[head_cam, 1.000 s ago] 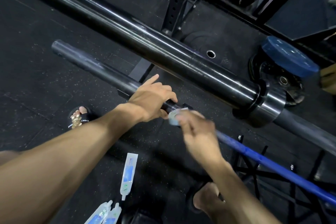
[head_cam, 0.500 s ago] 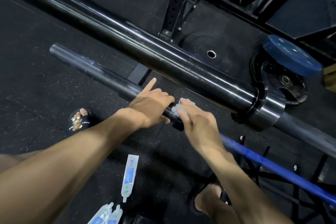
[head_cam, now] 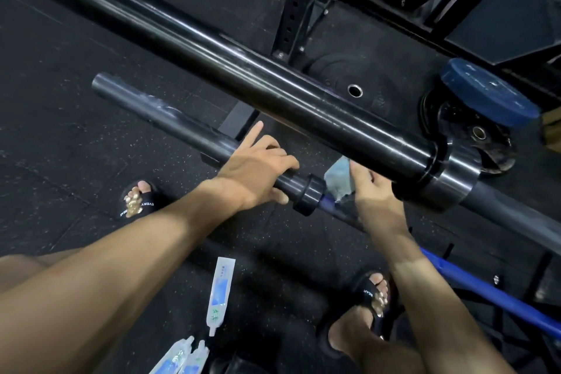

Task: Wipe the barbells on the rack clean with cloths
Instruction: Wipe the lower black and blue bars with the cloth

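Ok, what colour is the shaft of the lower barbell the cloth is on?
Blue shaft, black sleeve; the right hand holds the cloth there. Head view.

Black speckled rubber floor (head_cam: 60, 136) carries white-and-blue sachets (head_cam: 219, 294), a black plate (head_cam: 355, 82) and two sandalled feet (head_cam: 136, 199)

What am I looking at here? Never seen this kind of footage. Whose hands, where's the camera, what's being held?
There is no robot. A person wears a camera on the head, looking down at their own arms in a gym. The left hand grips the black sleeve of the lower barbell, with the index finger pointing out. The right hand presses a pale blue cloth onto that bar's blue shaft, just past the collar. A thicker upper barbell crosses above. On the black rubber floor lie small white and blue sachets, beside the person's sandalled feet. Weight plates sit at the right.
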The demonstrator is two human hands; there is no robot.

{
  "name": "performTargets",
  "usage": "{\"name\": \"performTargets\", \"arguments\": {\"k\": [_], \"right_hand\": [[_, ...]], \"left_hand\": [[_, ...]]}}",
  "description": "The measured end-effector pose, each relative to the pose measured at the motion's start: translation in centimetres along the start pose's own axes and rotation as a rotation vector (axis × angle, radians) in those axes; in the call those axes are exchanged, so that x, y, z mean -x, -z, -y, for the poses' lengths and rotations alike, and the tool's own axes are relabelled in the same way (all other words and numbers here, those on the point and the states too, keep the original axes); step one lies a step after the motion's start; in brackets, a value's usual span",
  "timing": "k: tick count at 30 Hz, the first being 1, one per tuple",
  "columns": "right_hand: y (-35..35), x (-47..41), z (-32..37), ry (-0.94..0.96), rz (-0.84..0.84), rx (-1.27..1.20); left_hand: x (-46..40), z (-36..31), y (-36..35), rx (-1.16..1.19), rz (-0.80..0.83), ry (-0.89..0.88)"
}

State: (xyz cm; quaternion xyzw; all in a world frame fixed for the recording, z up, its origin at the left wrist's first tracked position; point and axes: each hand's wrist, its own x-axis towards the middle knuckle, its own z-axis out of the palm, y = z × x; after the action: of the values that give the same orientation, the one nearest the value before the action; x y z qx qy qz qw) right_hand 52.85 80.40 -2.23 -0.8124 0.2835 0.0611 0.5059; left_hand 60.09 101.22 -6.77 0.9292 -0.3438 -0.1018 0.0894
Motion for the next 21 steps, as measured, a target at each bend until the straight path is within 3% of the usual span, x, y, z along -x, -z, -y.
{"name": "performTargets", "arguments": {"k": [3,6,8,10,12,15,17,21], "right_hand": [[0.1,1.0,0.2,-0.193,0.04,0.022],[-1.4,2.4,0.1,0.007,0.113,-0.145],[-2.4,2.9,-0.2,0.159,0.189,-0.193],[-2.4,2.7,-0.3,0.246,0.148,-0.109],[-1.9,1.6,-0.7,0.249,0.069,0.114],[-1.4,0.7,-1.9,0.236,0.222,0.483],[-1.9,0.6,-2.8,0.277,0.303,0.502],[-2.4,0.0,-3.5,0.262,0.297,0.392]], "left_hand": [[0.4,-0.5,2.2,0.361,0.099,0.096],[1.6,-1.3,3.0,0.881,0.143,0.093],[2.5,-1.6,2.8,1.019,0.15,0.044],[3.1,-1.0,3.3,1.016,0.119,0.14],[3.3,0.6,3.9,0.883,-0.018,0.336],[3.4,2.8,4.8,0.719,-0.292,0.523],[3.3,2.9,5.2,0.632,-0.357,0.553],[2.1,1.2,4.4,0.274,-0.374,0.503]]}}
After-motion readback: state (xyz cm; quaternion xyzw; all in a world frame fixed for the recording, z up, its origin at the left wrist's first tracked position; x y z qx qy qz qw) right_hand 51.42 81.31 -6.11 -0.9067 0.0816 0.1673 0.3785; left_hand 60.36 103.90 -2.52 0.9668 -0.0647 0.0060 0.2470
